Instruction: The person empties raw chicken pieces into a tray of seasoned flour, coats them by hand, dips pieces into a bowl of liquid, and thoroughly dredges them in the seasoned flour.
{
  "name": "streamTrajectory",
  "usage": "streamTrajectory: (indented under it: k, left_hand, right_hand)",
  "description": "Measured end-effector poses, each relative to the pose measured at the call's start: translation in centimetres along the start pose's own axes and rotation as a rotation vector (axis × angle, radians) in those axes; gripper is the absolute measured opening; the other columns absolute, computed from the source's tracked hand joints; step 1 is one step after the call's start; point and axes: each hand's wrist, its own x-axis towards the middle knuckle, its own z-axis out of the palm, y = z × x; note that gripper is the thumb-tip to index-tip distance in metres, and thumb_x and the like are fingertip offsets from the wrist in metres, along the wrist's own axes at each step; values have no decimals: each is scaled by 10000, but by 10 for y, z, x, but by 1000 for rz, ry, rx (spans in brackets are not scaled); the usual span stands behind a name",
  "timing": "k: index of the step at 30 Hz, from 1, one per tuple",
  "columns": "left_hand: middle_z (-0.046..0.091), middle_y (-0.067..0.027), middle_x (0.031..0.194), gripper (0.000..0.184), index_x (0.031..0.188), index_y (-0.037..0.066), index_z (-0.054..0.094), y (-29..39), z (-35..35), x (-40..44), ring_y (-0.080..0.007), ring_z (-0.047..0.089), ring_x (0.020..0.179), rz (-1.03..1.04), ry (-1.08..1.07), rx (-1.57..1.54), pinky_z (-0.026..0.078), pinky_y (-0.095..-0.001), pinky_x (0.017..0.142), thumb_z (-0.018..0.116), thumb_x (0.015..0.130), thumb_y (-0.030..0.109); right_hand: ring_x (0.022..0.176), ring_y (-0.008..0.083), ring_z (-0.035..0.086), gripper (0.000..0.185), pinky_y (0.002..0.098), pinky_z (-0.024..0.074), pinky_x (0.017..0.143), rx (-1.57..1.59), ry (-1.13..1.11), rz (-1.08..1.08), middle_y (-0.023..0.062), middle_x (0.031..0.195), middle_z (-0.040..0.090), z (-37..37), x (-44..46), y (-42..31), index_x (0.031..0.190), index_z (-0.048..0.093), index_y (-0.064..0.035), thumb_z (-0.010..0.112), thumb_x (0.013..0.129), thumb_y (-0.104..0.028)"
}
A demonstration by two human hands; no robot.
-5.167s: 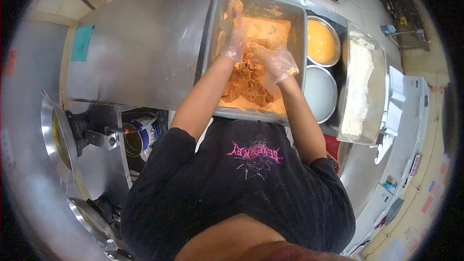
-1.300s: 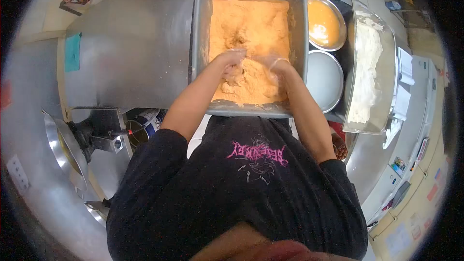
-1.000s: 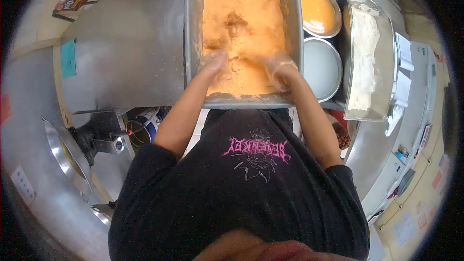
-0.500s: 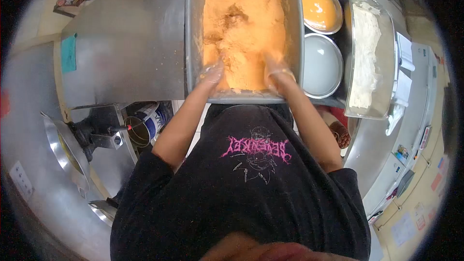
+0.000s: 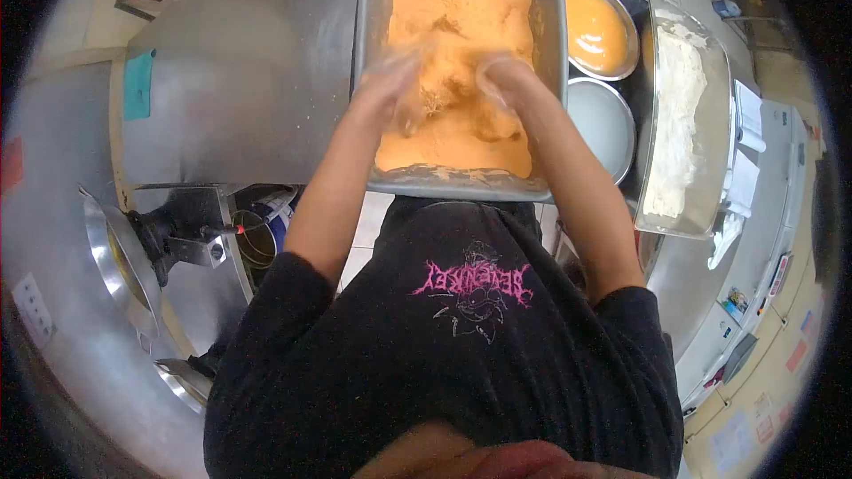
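Note:
A deep grey tub (image 5: 453,188) holds a thick layer of orange powdery or crumbly mixture (image 5: 461,4), with darker brownish hollows near its middle. My left hand (image 5: 395,84) is over the left side of the mixture, smeared by motion. Over the right side is my right hand (image 5: 504,80), also blurred. Both seem covered by thin clear gloves. Whether any mixture is between the fingers is hidden by the blur.
To the tub's right stand a metal bowl of orange liquid (image 5: 596,31) and a metal bowl of cloudy pale liquid (image 5: 596,129). Beyond them is a clear container of white powder (image 5: 676,124). A steel counter (image 5: 240,80) extends left, bearing a teal cloth (image 5: 138,86).
Both hands have moved from the tub's near end farther up over the mixture. The view has shifted slightly, and the near mixture looks flatter.

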Motion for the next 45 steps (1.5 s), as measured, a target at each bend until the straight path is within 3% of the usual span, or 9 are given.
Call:
streamTrajectory:
  k: [4, 7, 18, 24, 29, 32, 39, 43, 45]
  left_hand:
    - [360, -111, 1635, 657, 1563, 174, 423, 31, 3, 88, -297, 377, 1469, -223, -11, 196, 478, -533, 1047, 527, 1018, 527]
    - [337, -94, 1652, 750, 1569, 221, 420, 53, 10, 109, -318, 384, 1463, -301, 14, 299, 466, -573, 1031, 587, 953, 614]
    - [518, -168, 1527, 632, 1453, 114, 566, -75, -19, 142, -266, 497, 1385, -192, -619, 687, 469, -465, 1052, 673, 952, 483]
    - [685, -201, 1300, 610, 1459, 41, 539, -14, 19, 98, -304, 625, 1231, -423, 36, 487, 532, -472, 955, 553, 1015, 459]
    - [615, -159, 1372, 495, 1342, 66, 598, -24, 21, 37, -279, 581, 1262, -495, -50, 336, 520, -441, 980, 590, 1016, 440]
    - [553, -182, 1448, 491, 1364, 86, 597, -62, 19, 48, -296, 539, 1313, -477, -431, 383, 504, -463, 1007, 592, 1019, 436]
    - [598, -156, 1397, 717, 1480, 40, 494, -41, 43, 36, -268, 589, 1217, -434, 155, -127, 516, -448, 952, 573, 990, 559]
    - [681, -144, 1181, 563, 1334, 24, 627, -82, 17, 38, -253, 648, 1005, -383, 100, 126, 549, -441, 792, 641, 971, 455]
    - [718, -131, 1075, 447, 1249, 29, 696, -83, 23, 33, -250, 675, 929, -424, -329, 671, 554, -421, 748, 682, 945, 357]
  right_hand:
    - [976, 282, 723, 197, 400, 585, 832, -1633, 97, -451, 132, 1059, 757, -25, 78, -27, 960, 759, -55, 657, 922, -219]
    - [992, 302, 709, 271, 391, 564, 833, -1360, 541, -358, 81, 1017, 766, -23, 67, -64, 1019, 767, -125, 715, 866, -342]
    - [1044, 308, 700, 353, 394, 551, 890, -695, -140, -181, 135, 1057, 756, -55, 77, 26, 1198, 701, -108, 628, 933, -330]
    - [1072, 311, 695, 404, 396, 544, 921, -181, 489, -212, 164, 1079, 751, -24, 77, 21, 1296, 665, -100, 581, 970, -324]
    - [1144, 213, 633, 568, 345, 501, 974, -667, 133, 323, 183, 1260, 690, -41, 32, 40, 1223, 701, 43, 699, 916, -435]
    - [1110, 235, 655, 397, 334, 510, 974, -205, -330, 1, 138, 1304, 688, -43, 33, 84, 1415, 596, -96, 505, 1048, -216]
    - [1027, 213, 626, 603, 407, 509, 855, -224, 315, 177, 122, 1190, 696, -26, 52, 60, 1338, 631, -24, 590, 983, -510]
    - [974, 228, 620, 676, 407, 512, 842, -543, 156, 50, 126, 1128, 704, -23, -38, 49, 1325, 629, -6, 562, 974, -580]
    - [968, 229, 617, 689, 405, 512, 839, -765, 99, 79, 126, 1115, 702, -22, -44, 52, 1306, 641, 2, 575, 963, -592]
